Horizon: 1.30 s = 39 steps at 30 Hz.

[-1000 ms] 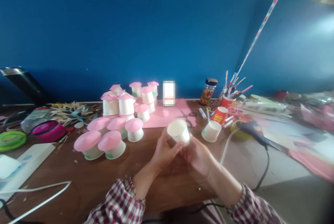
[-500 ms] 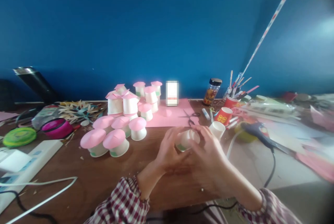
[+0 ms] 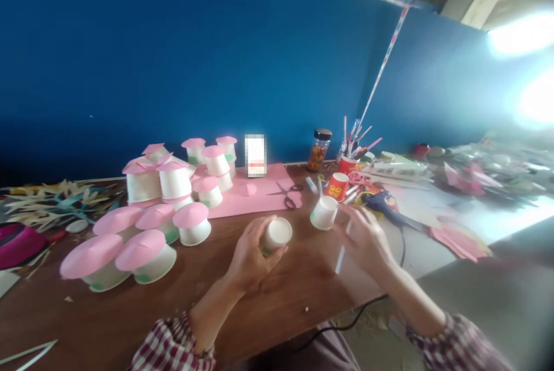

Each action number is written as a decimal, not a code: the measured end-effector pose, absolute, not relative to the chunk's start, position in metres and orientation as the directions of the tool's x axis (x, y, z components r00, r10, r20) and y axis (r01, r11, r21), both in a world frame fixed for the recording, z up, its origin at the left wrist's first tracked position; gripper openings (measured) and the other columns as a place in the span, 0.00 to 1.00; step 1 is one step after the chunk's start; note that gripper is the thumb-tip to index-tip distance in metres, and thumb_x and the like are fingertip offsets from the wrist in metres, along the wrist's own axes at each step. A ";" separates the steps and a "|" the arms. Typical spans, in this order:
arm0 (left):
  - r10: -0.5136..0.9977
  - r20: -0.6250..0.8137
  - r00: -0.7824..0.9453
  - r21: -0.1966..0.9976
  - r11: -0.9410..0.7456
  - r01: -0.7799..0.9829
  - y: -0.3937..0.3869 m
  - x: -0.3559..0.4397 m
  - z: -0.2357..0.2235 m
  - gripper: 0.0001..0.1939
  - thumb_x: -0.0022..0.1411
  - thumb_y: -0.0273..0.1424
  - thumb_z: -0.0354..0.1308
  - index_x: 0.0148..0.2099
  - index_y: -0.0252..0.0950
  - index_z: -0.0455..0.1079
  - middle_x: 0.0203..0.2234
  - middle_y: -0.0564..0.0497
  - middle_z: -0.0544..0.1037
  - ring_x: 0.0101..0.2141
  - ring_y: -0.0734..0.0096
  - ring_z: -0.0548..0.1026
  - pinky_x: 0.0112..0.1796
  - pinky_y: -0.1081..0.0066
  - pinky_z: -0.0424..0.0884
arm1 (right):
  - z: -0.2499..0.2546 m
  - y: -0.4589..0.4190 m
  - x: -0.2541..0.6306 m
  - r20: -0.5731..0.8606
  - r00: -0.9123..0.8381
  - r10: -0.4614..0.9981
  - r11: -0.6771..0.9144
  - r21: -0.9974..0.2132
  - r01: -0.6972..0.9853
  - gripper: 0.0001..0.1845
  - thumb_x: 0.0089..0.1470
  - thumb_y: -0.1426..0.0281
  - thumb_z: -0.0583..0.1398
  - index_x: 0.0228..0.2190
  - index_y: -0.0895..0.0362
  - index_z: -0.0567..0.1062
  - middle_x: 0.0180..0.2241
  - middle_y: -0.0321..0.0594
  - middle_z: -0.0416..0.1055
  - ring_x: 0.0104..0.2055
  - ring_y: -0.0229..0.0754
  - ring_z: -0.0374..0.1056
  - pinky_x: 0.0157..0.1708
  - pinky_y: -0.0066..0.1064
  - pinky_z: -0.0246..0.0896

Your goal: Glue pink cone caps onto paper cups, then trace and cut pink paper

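My left hand is wrapped round a small white paper cup with a green mark, held just above the brown table. My right hand is off the cup, fingers spread and motion-blurred, over the table's right part near a glue gun. Another upturned white cup stands between the two hands. A pink paper sheet with scissors lies behind.
Several white cups with pink paper caps crowd the left. A red cup, a jar and a red pot of pens stand at the back. A black cable hangs off the front edge. Blue wall behind.
My right hand has let go of the cup and moved right toward the glue gun. My left hand keeps the cup and has lowered it. The view has swung to the right.
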<state>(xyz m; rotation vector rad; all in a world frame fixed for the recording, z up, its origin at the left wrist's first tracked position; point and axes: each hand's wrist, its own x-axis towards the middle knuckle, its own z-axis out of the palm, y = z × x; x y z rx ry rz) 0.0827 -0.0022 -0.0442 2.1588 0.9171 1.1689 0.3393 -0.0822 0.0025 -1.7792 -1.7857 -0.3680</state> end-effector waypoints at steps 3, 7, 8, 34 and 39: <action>0.762 0.509 0.400 0.695 -0.638 0.332 -0.001 0.083 -0.045 0.29 0.54 0.34 0.62 0.57 0.39 0.61 0.50 0.44 0.70 0.51 0.58 0.69 0.50 0.57 0.69 | -0.002 -0.085 0.401 0.545 0.269 0.794 -0.295 -0.040 0.955 0.20 0.57 0.63 0.55 0.49 0.58 0.67 0.46 0.51 0.67 0.46 0.56 0.63 0.42 0.44 0.62; 0.729 0.555 0.401 0.654 -0.680 0.332 0.000 0.083 -0.046 0.28 0.54 0.34 0.62 0.57 0.37 0.62 0.49 0.43 0.71 0.50 0.59 0.70 0.52 0.58 0.67 | -0.008 -0.085 0.451 0.397 0.468 0.789 -0.537 0.075 0.840 0.21 0.58 0.60 0.53 0.47 0.62 0.67 0.42 0.56 0.67 0.42 0.57 0.66 0.34 0.40 0.61; 0.727 0.560 0.397 0.652 -0.683 0.330 0.000 0.083 -0.046 0.28 0.54 0.34 0.62 0.56 0.37 0.62 0.49 0.43 0.72 0.50 0.59 0.70 0.51 0.58 0.68 | -0.009 -0.084 0.457 0.356 0.493 0.794 -0.548 0.066 0.834 0.21 0.58 0.60 0.52 0.46 0.63 0.67 0.41 0.56 0.68 0.39 0.56 0.67 0.32 0.39 0.61; 0.875 0.293 0.385 0.943 -0.331 0.034 -0.002 0.086 -0.041 0.23 0.53 0.33 0.63 0.50 0.35 0.63 0.41 0.46 0.75 0.41 0.64 0.75 0.43 0.65 0.72 | 0.006 -0.117 0.291 -0.055 0.133 0.990 -0.018 -0.963 -0.268 0.12 0.51 0.62 0.64 0.35 0.55 0.76 0.21 0.32 0.61 0.28 0.34 0.60 0.35 0.28 0.62; 0.850 0.259 0.459 0.964 -0.254 -0.073 -0.003 0.083 -0.037 0.23 0.55 0.33 0.62 0.52 0.36 0.64 0.44 0.45 0.74 0.43 0.64 0.73 0.45 0.65 0.70 | 0.007 -0.118 0.284 -0.146 0.081 0.986 -0.113 -0.940 -0.321 0.16 0.52 0.59 0.63 0.40 0.57 0.76 0.20 0.31 0.56 0.24 0.33 0.54 0.21 0.24 0.57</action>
